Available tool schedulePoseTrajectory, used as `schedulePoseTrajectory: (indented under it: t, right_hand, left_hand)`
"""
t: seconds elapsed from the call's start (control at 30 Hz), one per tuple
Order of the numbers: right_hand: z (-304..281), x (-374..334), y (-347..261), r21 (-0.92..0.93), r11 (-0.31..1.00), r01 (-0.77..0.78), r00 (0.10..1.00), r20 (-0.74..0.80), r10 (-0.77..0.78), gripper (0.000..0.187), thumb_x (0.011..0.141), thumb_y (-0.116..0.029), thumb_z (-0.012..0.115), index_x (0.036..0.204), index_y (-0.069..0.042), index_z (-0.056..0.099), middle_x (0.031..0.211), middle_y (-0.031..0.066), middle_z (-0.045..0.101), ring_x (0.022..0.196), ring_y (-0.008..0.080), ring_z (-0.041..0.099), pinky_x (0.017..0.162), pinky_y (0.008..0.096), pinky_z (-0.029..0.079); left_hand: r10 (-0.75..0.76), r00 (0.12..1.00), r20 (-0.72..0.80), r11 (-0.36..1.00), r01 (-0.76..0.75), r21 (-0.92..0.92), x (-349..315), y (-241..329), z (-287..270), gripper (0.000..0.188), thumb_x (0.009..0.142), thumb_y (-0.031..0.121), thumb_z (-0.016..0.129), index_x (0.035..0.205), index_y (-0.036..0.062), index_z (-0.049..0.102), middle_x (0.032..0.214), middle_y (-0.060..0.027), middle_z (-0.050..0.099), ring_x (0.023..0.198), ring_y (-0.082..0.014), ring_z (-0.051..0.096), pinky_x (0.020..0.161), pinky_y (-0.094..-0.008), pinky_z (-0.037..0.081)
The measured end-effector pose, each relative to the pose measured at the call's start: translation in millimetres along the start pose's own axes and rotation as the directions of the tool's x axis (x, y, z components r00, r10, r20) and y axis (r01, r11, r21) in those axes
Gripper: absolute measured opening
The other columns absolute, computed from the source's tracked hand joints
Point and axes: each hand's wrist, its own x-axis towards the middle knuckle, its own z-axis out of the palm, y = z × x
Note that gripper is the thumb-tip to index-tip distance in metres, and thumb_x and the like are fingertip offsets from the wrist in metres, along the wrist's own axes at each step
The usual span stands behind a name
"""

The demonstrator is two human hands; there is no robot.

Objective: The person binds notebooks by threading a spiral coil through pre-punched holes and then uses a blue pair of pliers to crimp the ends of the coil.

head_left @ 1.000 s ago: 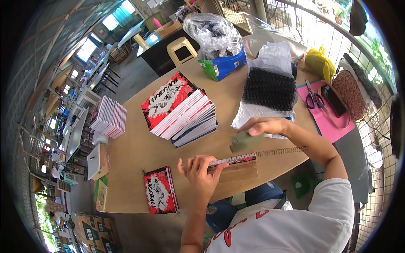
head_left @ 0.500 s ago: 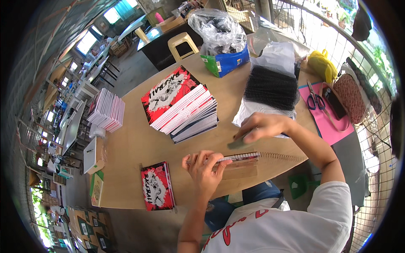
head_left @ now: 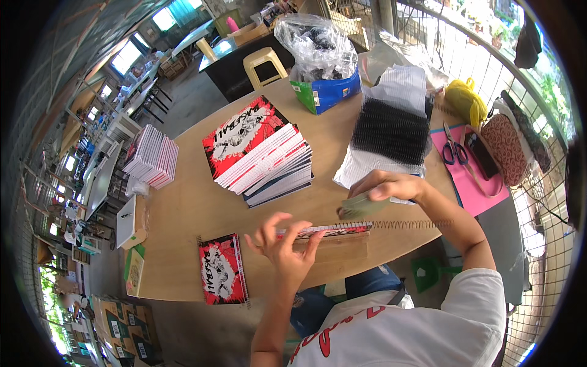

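Observation:
A notebook (head_left: 348,230) with a red-patterned cover stands on edge near the table's front, its punched spine upward. From its right end a long wire coil (head_left: 409,224) stretches along the table. My left hand (head_left: 284,248) pinches the notebook's left end between thumb and index finger, the other fingers spread. Above the spine, my right hand (head_left: 391,185) grips a grey-green flat block (head_left: 359,207), blurred by motion; its exact kind is unclear. Another red and black notebook (head_left: 221,269), with a coil along its spine, lies flat to the left of my left hand.
A stack of red notebooks (head_left: 247,137) stands mid-table, another stack (head_left: 153,156) at the left edge. Black coils (head_left: 391,128) lie on white wrapping at the right. Beyond are a blue-green bag (head_left: 336,92), scissors (head_left: 454,150) on pink paper (head_left: 483,196), and yellow twine (head_left: 468,101).
My left hand's fingers have opened out from the spine and shifted slightly left. My right hand has turned the grey-green block and moved it a little right, still above the notebook.

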Motion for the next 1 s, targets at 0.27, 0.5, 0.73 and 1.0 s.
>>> schedulePoseTrajectory:
  t: [0.27,0.5,0.73,1.0]
  right_hand:
    - [3,14,7,-0.165,0.982,0.093,0.995,0.055,-0.085,0.065,0.092,-0.051,0.059,0.120,0.007,0.069,0.111,0.0251,0.070,0.102,0.0369,0.067,0.094,0.0433,0.049]
    - [16,27,-8,-0.351,0.936,-0.037,0.998,0.032,0.052,0.061,0.093,-0.047,0.058,0.120,0.007,0.070,0.106,0.0237,0.071,0.101,0.0353,0.066,0.093,0.0428,0.048]
    - [19,38,-4,-0.295,0.948,-0.117,0.992,0.006,0.124,0.064,0.093,-0.054,0.057,0.122,0.001,0.071,0.119,0.0236,0.070,0.109,0.0356,0.066,0.098,0.0388,0.048]
    - [29,50,3,-0.390,0.913,-0.115,0.993,-0.036,0.110,0.064,0.094,-0.053,0.057,0.116,0.005,0.071,0.109,0.0220,0.073,0.101,0.0345,0.068,0.091,0.0403,0.051]
  left_hand:
    - [-0.156,0.973,-0.171,0.941,0.093,-0.326,-1,-10,9,0.038,0.068,0.040,0.093,0.084,0.0135,0.072,0.129,-0.0160,0.045,0.126,-0.0326,0.041,0.098,-0.0465,0.036]
    - [-0.247,0.968,-0.038,0.840,0.195,-0.506,-8,-28,9,0.033,0.071,0.034,0.092,0.086,0.0120,0.073,0.124,-0.0160,0.049,0.116,-0.0309,0.048,0.094,-0.0443,0.042]
    - [-0.241,0.971,-0.008,0.818,0.199,-0.540,-9,-37,11,0.030,0.072,0.024,0.092,0.089,0.0088,0.073,0.119,-0.0115,0.051,0.102,-0.0251,0.056,0.082,-0.0365,0.049]
    - [-0.167,0.986,0.019,0.821,0.150,-0.551,-5,-36,2,0.029,0.074,0.013,0.090,0.093,0.0054,0.069,0.115,-0.0107,0.051,0.098,-0.0206,0.059,0.073,-0.0313,0.055]
